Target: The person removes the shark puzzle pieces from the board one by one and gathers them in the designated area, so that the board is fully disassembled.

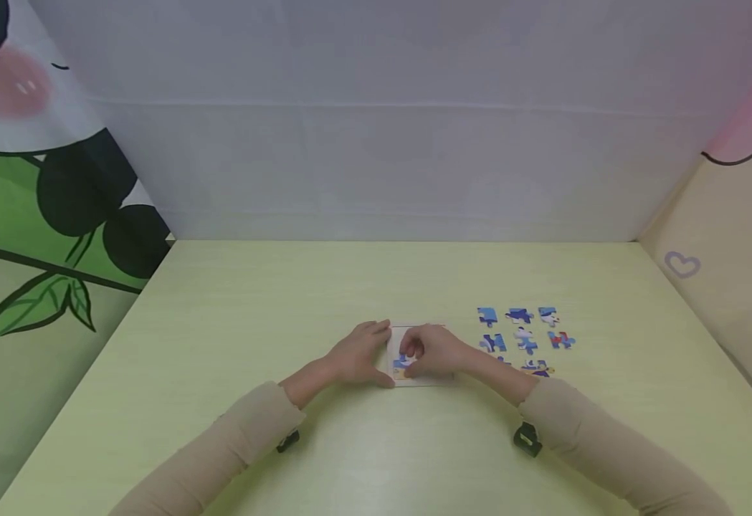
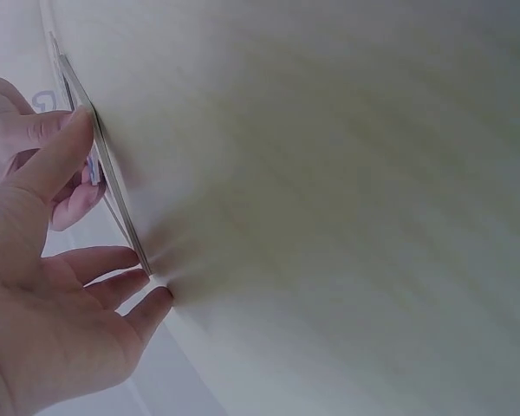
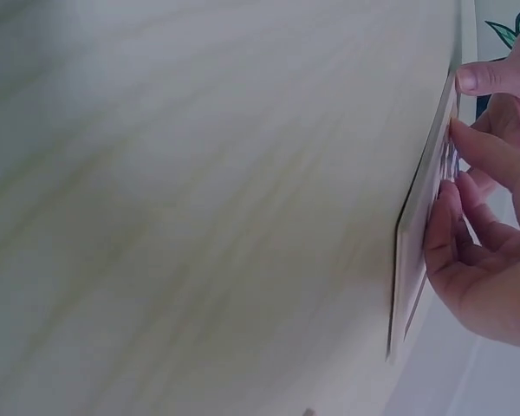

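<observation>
Pale green-yellow laminate covered the surface [image 1: 234, 322], and near its middle lay a small square puzzle tray [image 1: 396, 339]. The left hand [image 1: 358, 355] rested against the tray's left edge, fingers straight and relaxed, grasping nothing, only steadying it. Just beside it, the right hand [image 1: 432, 351] had curled fingertips pressing a blue-and-yellow puzzle piece [image 1: 402, 364] into the tray's lower left corner; seating that piece seemed the step in hand. Further right, well apart, loose jigsaw pieces [image 1: 522, 338] lay in rows; the next move probably called for picking a matching neighbour.
</observation>
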Tool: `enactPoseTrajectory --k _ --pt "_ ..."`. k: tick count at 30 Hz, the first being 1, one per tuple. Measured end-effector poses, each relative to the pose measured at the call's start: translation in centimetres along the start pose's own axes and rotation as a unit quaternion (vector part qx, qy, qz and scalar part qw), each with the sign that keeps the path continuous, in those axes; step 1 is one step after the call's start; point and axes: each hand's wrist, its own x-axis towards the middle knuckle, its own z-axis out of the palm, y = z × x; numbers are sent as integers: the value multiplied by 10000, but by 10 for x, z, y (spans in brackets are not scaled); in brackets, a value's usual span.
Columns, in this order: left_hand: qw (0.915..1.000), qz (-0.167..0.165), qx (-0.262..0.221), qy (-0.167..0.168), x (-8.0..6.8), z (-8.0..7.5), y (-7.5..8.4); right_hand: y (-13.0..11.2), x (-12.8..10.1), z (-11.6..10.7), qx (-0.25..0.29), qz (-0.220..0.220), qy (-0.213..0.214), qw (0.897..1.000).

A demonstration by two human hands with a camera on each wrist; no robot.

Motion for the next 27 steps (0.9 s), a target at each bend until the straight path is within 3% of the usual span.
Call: enactPoseTrajectory --k 15,21,27 --pt "10000 5 27 -4 2 4 -5 2 -5 -6 746 -454 -102 9961" --pt "10000 -10 39 -48 4 5 -5 14 -13 -24 1025 -626 -114 9927" --pt "10000 0 35 -13 6 7 -7 42 -43 -57 1312 -379 -120 9906"
